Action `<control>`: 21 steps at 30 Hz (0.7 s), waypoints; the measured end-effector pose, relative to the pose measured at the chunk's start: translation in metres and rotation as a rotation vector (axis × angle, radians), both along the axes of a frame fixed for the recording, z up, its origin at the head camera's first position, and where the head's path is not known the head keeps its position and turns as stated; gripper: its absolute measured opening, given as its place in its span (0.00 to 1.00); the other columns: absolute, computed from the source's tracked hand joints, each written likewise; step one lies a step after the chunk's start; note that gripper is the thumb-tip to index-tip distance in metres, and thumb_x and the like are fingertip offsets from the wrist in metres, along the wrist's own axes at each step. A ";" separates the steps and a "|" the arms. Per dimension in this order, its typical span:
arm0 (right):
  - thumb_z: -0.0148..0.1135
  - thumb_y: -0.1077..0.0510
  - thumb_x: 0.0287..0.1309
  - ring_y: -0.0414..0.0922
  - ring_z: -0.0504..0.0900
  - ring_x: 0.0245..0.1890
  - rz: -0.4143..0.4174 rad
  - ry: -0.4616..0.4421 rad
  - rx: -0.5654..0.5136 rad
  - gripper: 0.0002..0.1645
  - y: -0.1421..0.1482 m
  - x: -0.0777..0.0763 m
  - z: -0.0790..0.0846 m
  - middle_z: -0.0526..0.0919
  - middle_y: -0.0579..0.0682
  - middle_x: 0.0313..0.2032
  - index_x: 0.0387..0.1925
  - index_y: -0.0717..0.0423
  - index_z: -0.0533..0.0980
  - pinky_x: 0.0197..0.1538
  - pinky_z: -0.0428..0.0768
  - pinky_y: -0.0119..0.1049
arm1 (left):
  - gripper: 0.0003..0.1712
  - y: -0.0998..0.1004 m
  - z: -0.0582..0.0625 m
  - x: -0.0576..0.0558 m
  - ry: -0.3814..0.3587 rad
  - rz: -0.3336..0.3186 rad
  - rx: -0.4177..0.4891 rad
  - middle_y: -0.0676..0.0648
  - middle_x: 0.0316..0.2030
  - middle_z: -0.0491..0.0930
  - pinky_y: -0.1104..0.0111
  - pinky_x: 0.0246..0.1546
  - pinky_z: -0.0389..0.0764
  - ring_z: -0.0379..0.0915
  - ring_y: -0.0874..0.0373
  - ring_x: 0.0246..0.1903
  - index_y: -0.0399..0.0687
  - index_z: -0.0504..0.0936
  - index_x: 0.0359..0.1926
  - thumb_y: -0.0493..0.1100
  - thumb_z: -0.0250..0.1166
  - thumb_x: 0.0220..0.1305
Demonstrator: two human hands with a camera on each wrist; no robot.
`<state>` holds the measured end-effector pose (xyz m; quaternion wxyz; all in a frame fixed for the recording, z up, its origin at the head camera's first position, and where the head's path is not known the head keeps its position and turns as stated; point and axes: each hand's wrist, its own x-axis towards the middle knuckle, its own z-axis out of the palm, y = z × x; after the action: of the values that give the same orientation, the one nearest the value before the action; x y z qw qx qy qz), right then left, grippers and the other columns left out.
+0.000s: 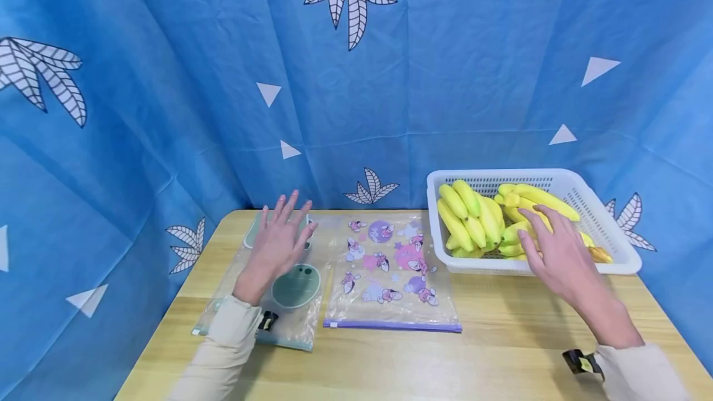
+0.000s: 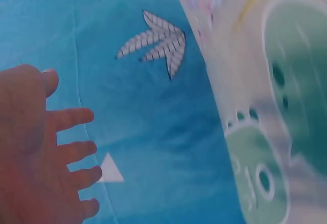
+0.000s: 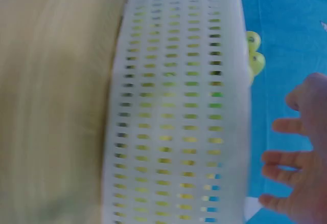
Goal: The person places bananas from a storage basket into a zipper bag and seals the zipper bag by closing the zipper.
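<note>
My left hand (image 1: 278,245), fingers spread, hovers over a clear zip bag with green cartoon prints (image 1: 296,286) at the table's left. The left wrist view shows that hand (image 2: 48,147) with nothing in it. On the right, my right hand (image 1: 559,251) reaches over the near rim of a white slotted plastic basket (image 1: 628,263), fingers apart. Bunches of yellow bananas (image 1: 473,218) fill much of the basket, and the right fingers overlap the right-hand bunch (image 1: 543,197) in the head view. From the right wrist, the hand (image 3: 301,157) appears beside the basket's upper edge, holding nothing.
A second clear zip bag (image 1: 390,308) with pink and purple cartoon prints lies flat mid-table, its purple zip toward me. The wooden table (image 1: 401,367) meets a blue curtain (image 1: 473,79) with leaf and triangle prints at the back and sides.
</note>
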<state>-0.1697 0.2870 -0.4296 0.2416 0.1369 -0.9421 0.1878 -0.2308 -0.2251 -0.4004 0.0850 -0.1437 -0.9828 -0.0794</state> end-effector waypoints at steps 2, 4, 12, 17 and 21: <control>0.51 0.55 0.75 0.70 0.67 0.62 0.007 0.032 -0.042 0.24 -0.003 0.003 -0.006 0.69 0.69 0.64 0.66 0.62 0.71 0.56 0.66 0.72 | 0.38 0.009 -0.005 0.004 -0.001 -0.016 0.010 0.43 0.81 0.43 0.38 0.75 0.37 0.36 0.39 0.79 0.53 0.59 0.80 0.67 0.37 0.80; 0.53 0.57 0.73 0.69 0.70 0.58 0.021 0.070 -0.071 0.22 -0.007 0.006 -0.012 0.72 0.67 0.59 0.62 0.64 0.73 0.53 0.69 0.69 | 0.38 0.018 -0.011 0.008 -0.004 -0.031 0.023 0.43 0.81 0.44 0.38 0.75 0.38 0.37 0.40 0.79 0.54 0.60 0.80 0.67 0.37 0.80; 0.55 0.61 0.72 0.62 0.73 0.49 0.033 0.119 -0.180 0.10 -0.018 0.013 -0.035 0.77 0.61 0.47 0.48 0.63 0.76 0.49 0.69 0.57 | 0.36 0.045 -0.028 0.024 0.038 -0.069 0.108 0.42 0.79 0.53 0.39 0.75 0.41 0.45 0.41 0.78 0.52 0.66 0.77 0.64 0.39 0.81; 0.56 0.61 0.71 0.57 0.75 0.44 0.012 0.147 -0.139 0.06 -0.024 0.015 -0.046 0.79 0.56 0.41 0.40 0.60 0.78 0.44 0.69 0.52 | 0.34 0.059 -0.038 0.035 0.020 -0.109 0.153 0.41 0.77 0.58 0.41 0.75 0.42 0.50 0.40 0.77 0.52 0.68 0.75 0.63 0.41 0.81; 0.56 0.59 0.70 0.56 0.75 0.43 -0.012 0.176 -0.080 0.07 -0.028 0.012 -0.049 0.79 0.54 0.38 0.36 0.56 0.78 0.39 0.67 0.49 | 0.31 0.068 -0.044 0.041 0.019 -0.173 0.184 0.39 0.74 0.65 0.39 0.74 0.48 0.58 0.40 0.74 0.48 0.73 0.71 0.60 0.44 0.81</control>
<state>-0.1581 0.2586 -0.4791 0.3300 0.1373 -0.9098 0.2109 -0.1898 -0.1568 -0.4449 0.1001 -0.2204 -0.9544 -0.1747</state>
